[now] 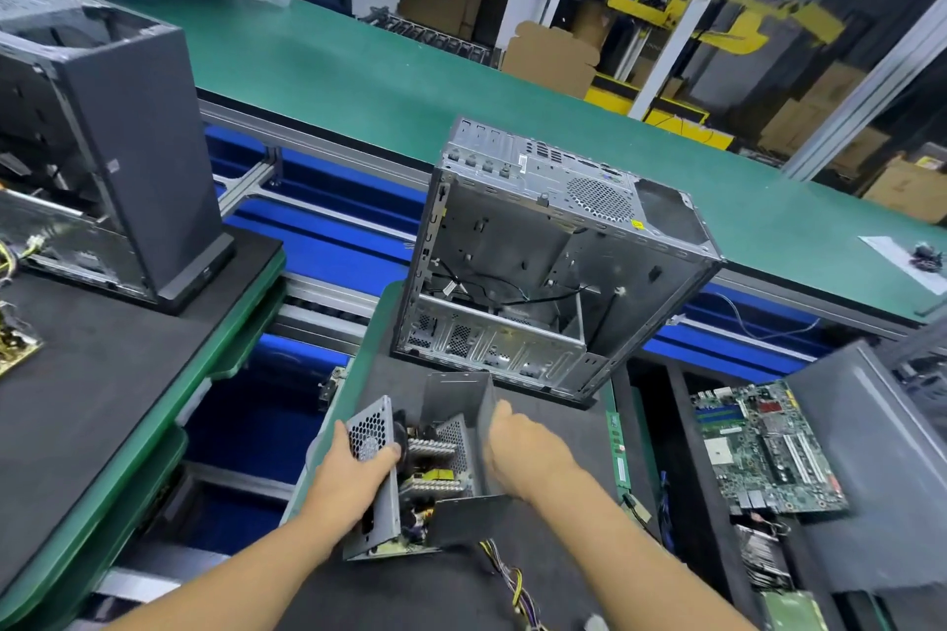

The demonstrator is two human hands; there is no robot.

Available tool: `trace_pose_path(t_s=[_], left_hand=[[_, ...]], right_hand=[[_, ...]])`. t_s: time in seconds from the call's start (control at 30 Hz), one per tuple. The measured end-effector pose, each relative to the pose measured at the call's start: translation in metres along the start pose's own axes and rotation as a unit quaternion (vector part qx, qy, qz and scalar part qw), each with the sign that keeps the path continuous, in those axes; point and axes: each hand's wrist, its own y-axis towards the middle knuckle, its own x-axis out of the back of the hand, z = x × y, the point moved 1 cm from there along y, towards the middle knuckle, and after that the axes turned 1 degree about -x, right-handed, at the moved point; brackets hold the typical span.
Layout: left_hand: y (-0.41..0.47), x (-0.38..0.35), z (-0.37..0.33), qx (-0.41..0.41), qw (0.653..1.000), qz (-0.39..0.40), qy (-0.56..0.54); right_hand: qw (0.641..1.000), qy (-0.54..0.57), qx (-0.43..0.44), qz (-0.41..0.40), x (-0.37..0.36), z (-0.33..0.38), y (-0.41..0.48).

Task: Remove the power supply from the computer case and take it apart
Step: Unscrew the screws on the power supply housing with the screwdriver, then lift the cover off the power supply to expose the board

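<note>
Just before the gutted grey steel computer case (538,272), on the black foam mat (558,418), the boxy silver power supply (425,477) is out and held tilted. The person's left hand (353,471) grips its perforated fan end, steadying it. The right hand (522,451) clasps the dark grey sheet-metal cover (461,405), seemingly pulling it off. Beyond runs a green conveyor belt (358,67), with cartons behind it.

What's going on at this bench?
A person is taking a power supply apart over the black mat. The left hand grips its vented end panel, the right hand holds the grey cover, which is open enough to show the circuit board inside. The stripped computer case stands just behind.
</note>
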Motion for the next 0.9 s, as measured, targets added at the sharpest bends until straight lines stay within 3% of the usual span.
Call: trace_pose_path(t_s=[0.23, 0.4, 0.53, 0.63, 0.7, 0.77, 0.83, 0.9], left_hand=[[0.0, 0.009, 0.008, 0.05, 0.993, 0.07, -0.075], [0.012, 0.0, -0.005, 0.038, 0.993, 0.09, -0.071], [0.025, -0.01, -0.012, 0.002, 0.988, 0.154, 0.028], [0.03, -0.021, -0.015, -0.017, 0.987, 0.131, 0.086], [0.027, -0.027, -0.015, -0.059, 0.986, 0.047, 0.147], [0.022, -0.031, -0.023, -0.176, 0.963, -0.031, 0.203], [0.015, -0.038, -0.043, -0.229, 0.955, -0.015, 0.189], [0.006, -0.048, -0.066, -0.121, 0.988, 0.086, 0.048]], right_hand=[[0.999, 0.033, 0.015, -0.036, 0.002, -0.032, -0.004], [0.997, -0.002, 0.012, -0.071, 0.012, -0.05, -0.016], [0.995, 0.016, -0.015, -0.102, 0.022, -0.06, -0.03], [0.993, 0.044, -0.015, -0.104, 0.029, -0.067, -0.042], [0.984, 0.14, -0.03, -0.106, 0.029, -0.074, -0.047], [0.953, 0.273, -0.055, -0.117, 0.025, -0.082, -0.05], [0.915, 0.38, -0.06, -0.117, 0.02, -0.087, -0.051], [0.864, 0.483, -0.067, -0.121, 0.009, -0.088, -0.053]])
